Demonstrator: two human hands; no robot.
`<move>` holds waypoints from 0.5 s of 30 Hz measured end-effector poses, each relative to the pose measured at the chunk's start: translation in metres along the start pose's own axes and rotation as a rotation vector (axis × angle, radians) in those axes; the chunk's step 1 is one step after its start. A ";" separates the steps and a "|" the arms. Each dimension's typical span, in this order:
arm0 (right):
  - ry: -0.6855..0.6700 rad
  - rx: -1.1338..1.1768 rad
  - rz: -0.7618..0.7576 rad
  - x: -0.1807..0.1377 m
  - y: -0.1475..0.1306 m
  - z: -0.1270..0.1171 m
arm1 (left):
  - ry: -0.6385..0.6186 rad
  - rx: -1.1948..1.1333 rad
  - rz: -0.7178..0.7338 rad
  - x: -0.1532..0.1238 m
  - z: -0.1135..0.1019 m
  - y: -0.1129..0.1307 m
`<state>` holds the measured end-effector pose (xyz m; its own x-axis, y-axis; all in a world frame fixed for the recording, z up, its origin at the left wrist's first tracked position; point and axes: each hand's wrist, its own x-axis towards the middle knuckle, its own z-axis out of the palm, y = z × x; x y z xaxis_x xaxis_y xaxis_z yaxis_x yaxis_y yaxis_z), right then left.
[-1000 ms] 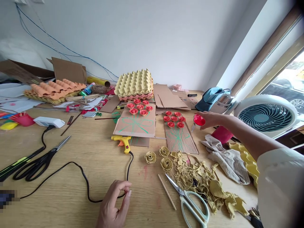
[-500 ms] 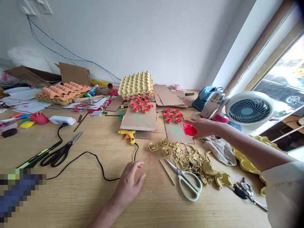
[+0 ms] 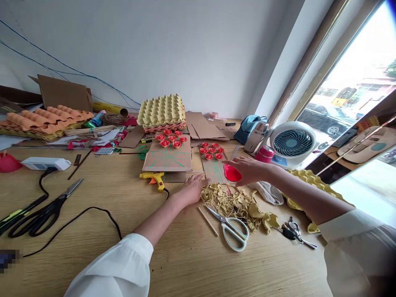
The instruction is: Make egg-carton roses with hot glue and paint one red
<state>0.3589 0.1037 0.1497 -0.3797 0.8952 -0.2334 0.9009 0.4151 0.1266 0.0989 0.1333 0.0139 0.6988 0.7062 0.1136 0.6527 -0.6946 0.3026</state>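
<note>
My left hand (image 3: 192, 189) reaches palm down over the yellow egg-carton roses, fingers stretched forward; it hides some of them. One yellow rose (image 3: 206, 195) shows by its fingertips. My right hand (image 3: 247, 168) has thumb and fingers around the rim of a small dish of red paint (image 3: 232, 173). That dish stands at the right edge of a cardboard piece (image 3: 215, 171) with green painted lines and several red roses (image 3: 211, 151). Another cardboard piece (image 3: 168, 161) on the left carries more red roses (image 3: 171, 138). Yellow carton scraps (image 3: 236, 202) lie below my hands.
White-handled scissors (image 3: 233, 233) and a small wooden stick (image 3: 208, 221) lie in front. A yellow glue gun (image 3: 154, 179) with a black cord is left of centre, black scissors (image 3: 46, 210) farther left. Egg trays (image 3: 162, 110), keys (image 3: 295, 234), a cloth (image 3: 269, 193) and a fan (image 3: 293, 142) surround.
My left hand has moved forward from the bare tabletop onto the yellow roses. My right hand stays at the red paint dish. The view has turned to the right.
</note>
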 end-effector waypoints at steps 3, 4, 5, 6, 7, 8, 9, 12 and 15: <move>-0.005 -0.007 -0.002 0.002 -0.002 0.001 | -0.049 0.016 0.036 0.002 0.005 -0.003; -0.004 -0.008 -0.004 0.004 -0.003 0.001 | -0.059 0.020 0.043 0.002 0.005 -0.003; -0.003 -0.009 -0.008 0.005 -0.004 0.002 | -0.065 0.025 0.048 0.002 0.005 -0.004; -0.003 -0.009 -0.012 0.007 -0.005 0.002 | -0.069 0.029 0.052 0.002 0.005 -0.004; -0.004 -0.008 -0.016 0.009 -0.006 0.002 | -0.068 0.034 0.054 0.002 0.004 -0.004; -0.006 -0.007 -0.019 0.011 -0.007 0.003 | -0.064 0.038 0.053 0.002 0.003 -0.004; -0.009 -0.006 -0.020 0.013 -0.008 0.003 | -0.058 0.042 0.051 0.002 0.002 -0.004; -0.016 0.003 -0.027 0.019 -0.012 0.004 | -0.038 0.040 0.033 -0.001 -0.001 -0.005; -0.014 0.017 -0.037 0.026 -0.016 0.004 | -0.036 0.020 0.009 -0.005 -0.003 -0.007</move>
<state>0.3358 0.1194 0.1378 -0.4100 0.8768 -0.2512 0.8898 0.4451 0.1012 0.0897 0.1349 0.0143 0.7148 0.6946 0.0816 0.6517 -0.7039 0.2826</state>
